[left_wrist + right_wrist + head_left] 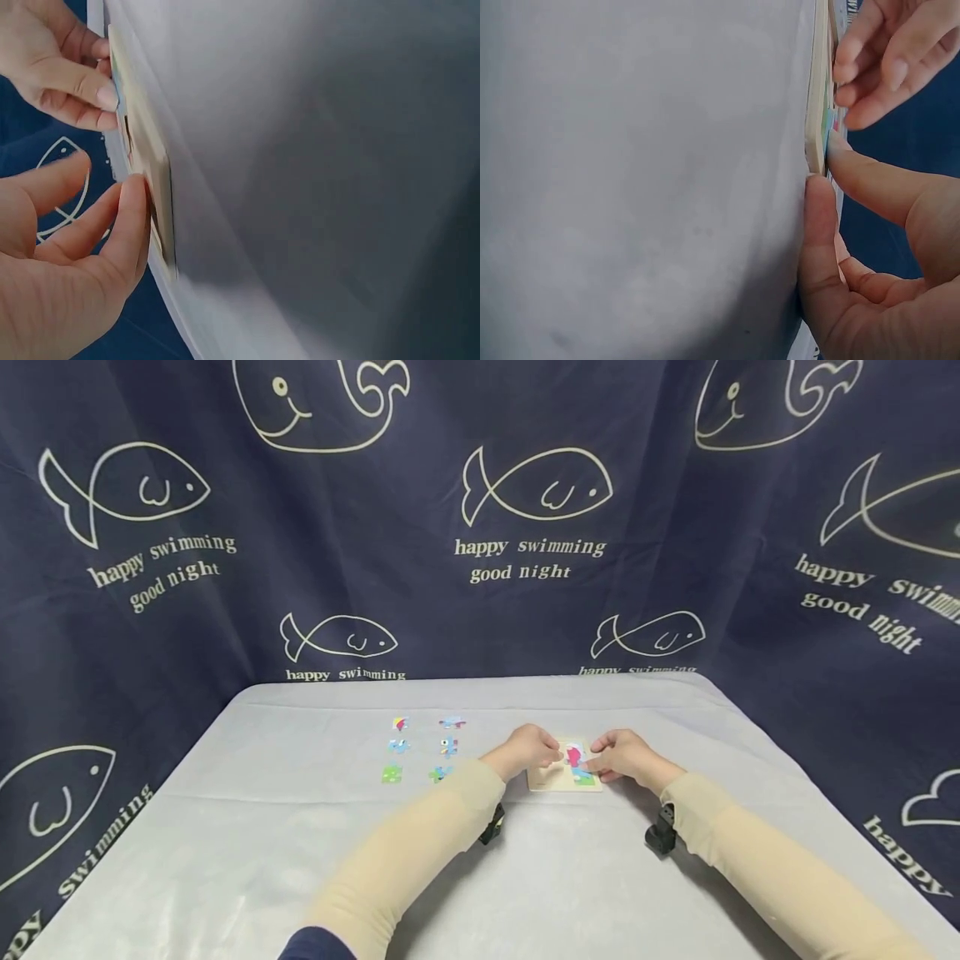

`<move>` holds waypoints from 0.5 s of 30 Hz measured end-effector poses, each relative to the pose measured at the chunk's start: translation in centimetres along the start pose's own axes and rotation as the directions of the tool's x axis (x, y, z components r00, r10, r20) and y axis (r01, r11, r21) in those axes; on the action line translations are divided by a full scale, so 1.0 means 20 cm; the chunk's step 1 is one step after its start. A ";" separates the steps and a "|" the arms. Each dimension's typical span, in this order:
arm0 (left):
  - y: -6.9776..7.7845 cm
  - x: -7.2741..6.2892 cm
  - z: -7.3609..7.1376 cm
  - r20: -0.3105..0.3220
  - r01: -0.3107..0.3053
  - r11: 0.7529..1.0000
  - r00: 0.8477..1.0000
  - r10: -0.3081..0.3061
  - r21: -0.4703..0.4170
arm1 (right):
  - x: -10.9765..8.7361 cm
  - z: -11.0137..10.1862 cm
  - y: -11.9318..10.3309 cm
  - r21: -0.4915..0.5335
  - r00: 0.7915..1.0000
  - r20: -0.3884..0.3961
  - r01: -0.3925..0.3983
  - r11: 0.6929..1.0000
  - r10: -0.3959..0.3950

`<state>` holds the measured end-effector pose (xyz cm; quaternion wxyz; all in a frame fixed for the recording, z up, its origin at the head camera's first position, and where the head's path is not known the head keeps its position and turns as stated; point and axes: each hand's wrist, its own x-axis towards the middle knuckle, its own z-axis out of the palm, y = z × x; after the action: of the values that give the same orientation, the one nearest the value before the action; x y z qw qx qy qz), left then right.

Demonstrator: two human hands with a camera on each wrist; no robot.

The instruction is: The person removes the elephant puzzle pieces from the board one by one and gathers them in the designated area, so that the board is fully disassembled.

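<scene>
A shallow wooden puzzle board (546, 780) lies on the table between both hands. Its right half carries fitted pieces in pink, blue and green (583, 779); bare wood shows on the left half. My left hand (528, 750) is over the board's left part, fingertips at its surface and thumb held apart in the left wrist view; nothing shows in its grasp. At the right edge, my right hand (626, 755) grips the board, its thumb (870, 180) on the picture side and a finger (820, 217) against the rim.
Left of the board, several loose jigsaw pieces lie in two columns, among them a yellow-pink one (401, 724), a blue one (448, 746) and a green one (392, 774). The left sleeve (427, 827) partly covers the nearest. A dark curtain (525, 635) rises behind the table.
</scene>
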<state>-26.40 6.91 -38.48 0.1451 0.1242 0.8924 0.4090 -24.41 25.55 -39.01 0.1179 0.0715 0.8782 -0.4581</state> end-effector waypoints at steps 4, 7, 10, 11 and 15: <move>0.03 0.01 0.03 -0.014 -0.009 0.999 1.000 0.010 0.031 | 0.00 0.00 0.00 -0.009 1.000 -0.005 0.008 1.000 -0.008; 0.04 0.02 0.04 -0.013 0.005 1.000 1.000 -0.005 0.007 | 0.00 0.00 0.01 -0.007 1.000 -0.008 0.014 1.000 -0.015; 0.05 0.03 0.04 -0.013 0.009 1.000 1.000 -0.009 -0.005 | 0.00 0.00 0.01 -0.008 1.000 -0.006 0.026 1.000 -0.026; 0.05 0.04 0.04 -0.012 0.012 1.000 1.000 -0.012 -0.007 | 0.00 0.00 0.01 -0.007 1.000 -0.010 0.021 1.000 -0.021; 0.06 0.05 0.04 -0.029 0.009 1.000 1.000 -0.008 0.028 | 0.01 0.00 0.01 -0.015 1.000 -0.010 0.019 1.000 -0.019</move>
<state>-26.89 8.63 -38.26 0.1320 0.1164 0.9005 0.3977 -24.47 25.60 -39.28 0.1094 0.0647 0.8828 -0.4521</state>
